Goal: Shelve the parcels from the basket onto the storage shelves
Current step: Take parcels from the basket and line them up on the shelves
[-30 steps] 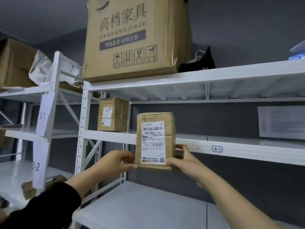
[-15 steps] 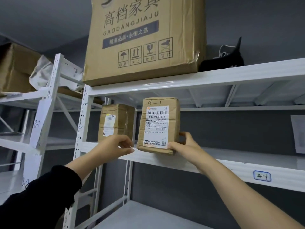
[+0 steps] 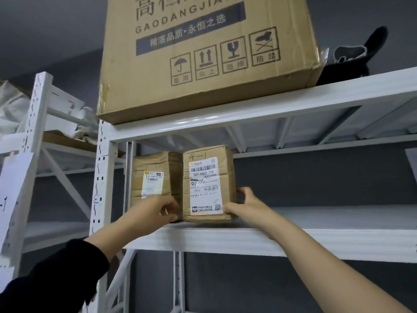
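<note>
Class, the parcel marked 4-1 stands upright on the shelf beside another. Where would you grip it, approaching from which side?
Probably its lower side faces, approached from the open front of the shelf. The parcel marked 4-1 stands tall and narrow; its right face has no neighbour, while the neighbouring parcel crowds its left.

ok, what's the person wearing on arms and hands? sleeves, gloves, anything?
A black long sleeve covers the left arm, ending short of the wrist. The right arm shows no sleeve in view. The left hand and right hand are bare: no gloves, rings or watch visible.
</note>
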